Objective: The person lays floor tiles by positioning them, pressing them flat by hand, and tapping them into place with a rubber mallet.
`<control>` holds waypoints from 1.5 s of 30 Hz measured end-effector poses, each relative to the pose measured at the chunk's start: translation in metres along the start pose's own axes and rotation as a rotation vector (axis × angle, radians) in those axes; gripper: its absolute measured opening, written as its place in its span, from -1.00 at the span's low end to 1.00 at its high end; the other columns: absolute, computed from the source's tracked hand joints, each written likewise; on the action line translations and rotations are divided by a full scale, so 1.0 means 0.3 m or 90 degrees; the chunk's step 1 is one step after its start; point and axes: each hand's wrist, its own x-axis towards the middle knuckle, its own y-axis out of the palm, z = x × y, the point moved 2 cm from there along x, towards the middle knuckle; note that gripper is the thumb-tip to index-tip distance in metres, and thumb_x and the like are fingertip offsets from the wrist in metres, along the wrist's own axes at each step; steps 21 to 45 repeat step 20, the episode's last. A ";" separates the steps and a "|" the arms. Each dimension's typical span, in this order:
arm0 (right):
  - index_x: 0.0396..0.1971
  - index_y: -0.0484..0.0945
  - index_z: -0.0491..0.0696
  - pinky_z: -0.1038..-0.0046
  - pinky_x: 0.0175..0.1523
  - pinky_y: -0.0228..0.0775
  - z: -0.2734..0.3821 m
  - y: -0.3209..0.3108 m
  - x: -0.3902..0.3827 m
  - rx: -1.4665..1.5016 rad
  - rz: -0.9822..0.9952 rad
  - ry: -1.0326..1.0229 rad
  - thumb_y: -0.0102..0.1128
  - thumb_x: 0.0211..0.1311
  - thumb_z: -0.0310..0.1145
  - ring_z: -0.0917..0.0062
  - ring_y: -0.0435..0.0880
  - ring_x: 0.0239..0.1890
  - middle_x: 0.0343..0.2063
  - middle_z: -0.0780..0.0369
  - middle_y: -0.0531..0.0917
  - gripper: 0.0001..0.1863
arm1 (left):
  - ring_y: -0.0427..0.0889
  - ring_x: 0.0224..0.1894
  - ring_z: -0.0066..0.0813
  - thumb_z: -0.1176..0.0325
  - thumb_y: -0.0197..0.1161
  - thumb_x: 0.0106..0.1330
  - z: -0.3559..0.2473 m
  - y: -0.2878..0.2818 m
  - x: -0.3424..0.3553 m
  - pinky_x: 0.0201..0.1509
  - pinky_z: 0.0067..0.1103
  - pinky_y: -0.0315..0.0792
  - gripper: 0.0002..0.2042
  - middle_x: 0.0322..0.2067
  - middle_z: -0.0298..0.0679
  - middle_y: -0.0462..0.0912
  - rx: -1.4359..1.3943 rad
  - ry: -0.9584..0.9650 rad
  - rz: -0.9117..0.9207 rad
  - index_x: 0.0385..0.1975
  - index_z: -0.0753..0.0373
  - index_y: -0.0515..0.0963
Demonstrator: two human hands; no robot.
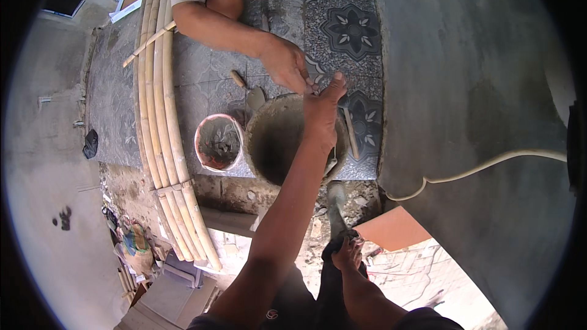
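My left hand reaches over a large round tub and meets a co-worker's hand. Its thumb is up and its fingers look closed; whatever lies between the two hands is too small to make out. Lower down, my right hand is closed around the dark lower end of a long grey object, whose kind I cannot tell. Left of the tub stands a small white bucket with grey wet mix inside. A trowel with a wooden handle lies behind them.
Long bamboo poles, tied together, stretch along the left. Patterned floor tiles lie beyond the tub, with a stick at its right. A pale cable crosses the grey wall at right. An orange-brown panel lies near my right hand.
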 end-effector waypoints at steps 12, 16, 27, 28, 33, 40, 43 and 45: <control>0.38 0.19 0.05 0.01 0.45 0.06 -0.026 0.004 -0.121 0.251 -0.153 -0.038 0.24 0.16 0.03 0.08 0.08 0.48 0.40 0.00 0.22 -0.18 | 0.19 -0.62 -0.70 0.09 0.39 0.31 -0.319 -0.724 -0.930 -0.50 -0.64 0.25 -0.72 -0.63 -0.54 0.22 0.143 -0.077 -0.159 -0.39 0.16 0.56; 0.30 0.39 0.06 -0.09 0.42 0.04 -0.024 0.113 -0.301 0.182 -0.136 -0.055 -0.03 0.33 0.12 0.24 0.16 0.47 0.39 0.10 0.29 -0.35 | 0.20 -0.62 -0.71 -0.08 0.18 0.43 -0.698 -0.834 -1.184 -0.59 -0.71 0.12 -0.51 -0.63 -0.51 0.19 0.229 -0.039 -0.129 -0.09 0.33 0.46; 0.17 0.48 0.12 -0.01 0.29 0.23 -0.253 0.207 -0.661 0.269 -0.160 -0.038 -0.06 0.29 -0.17 0.28 0.47 0.27 0.13 0.08 0.56 -0.54 | 0.20 -0.67 -0.73 -0.07 0.30 0.33 -0.933 -0.976 -1.311 -0.68 -0.76 0.17 -0.31 -0.64 -0.54 0.19 0.185 -0.048 -0.101 0.30 0.29 0.32; 0.17 0.48 0.12 -0.01 0.29 0.23 -0.253 0.207 -0.661 0.269 -0.160 -0.038 -0.06 0.29 -0.17 0.28 0.47 0.27 0.13 0.08 0.56 -0.54 | 0.20 -0.67 -0.73 -0.07 0.30 0.33 -0.933 -0.976 -1.311 -0.68 -0.76 0.17 -0.31 -0.64 -0.54 0.19 0.185 -0.048 -0.101 0.30 0.29 0.32; 0.17 0.48 0.12 -0.01 0.29 0.23 -0.253 0.207 -0.661 0.269 -0.160 -0.038 -0.06 0.29 -0.17 0.28 0.47 0.27 0.13 0.08 0.56 -0.54 | 0.20 -0.67 -0.73 -0.07 0.30 0.33 -0.933 -0.976 -1.311 -0.68 -0.76 0.17 -0.31 -0.64 -0.54 0.19 0.185 -0.048 -0.101 0.30 0.29 0.32; 0.17 0.48 0.12 -0.01 0.29 0.23 -0.253 0.207 -0.661 0.269 -0.160 -0.038 -0.06 0.29 -0.17 0.28 0.47 0.27 0.13 0.08 0.56 -0.54 | 0.20 -0.67 -0.73 -0.07 0.30 0.33 -0.933 -0.976 -1.311 -0.68 -0.76 0.17 -0.31 -0.64 -0.54 0.19 0.185 -0.048 -0.101 0.30 0.29 0.32; 0.17 0.48 0.12 -0.01 0.29 0.23 -0.253 0.207 -0.661 0.269 -0.160 -0.038 -0.06 0.29 -0.17 0.28 0.47 0.27 0.13 0.08 0.56 -0.54 | 0.20 -0.67 -0.73 -0.07 0.30 0.33 -0.933 -0.976 -1.311 -0.68 -0.76 0.17 -0.31 -0.64 -0.54 0.19 0.185 -0.048 -0.101 0.30 0.29 0.32; 0.17 0.48 0.12 -0.01 0.29 0.23 -0.253 0.207 -0.661 0.269 -0.160 -0.038 -0.06 0.29 -0.17 0.28 0.47 0.27 0.13 0.08 0.56 -0.54 | 0.20 -0.67 -0.73 -0.07 0.30 0.33 -0.933 -0.976 -1.311 -0.68 -0.76 0.17 -0.31 -0.64 -0.54 0.19 0.185 -0.048 -0.101 0.30 0.29 0.32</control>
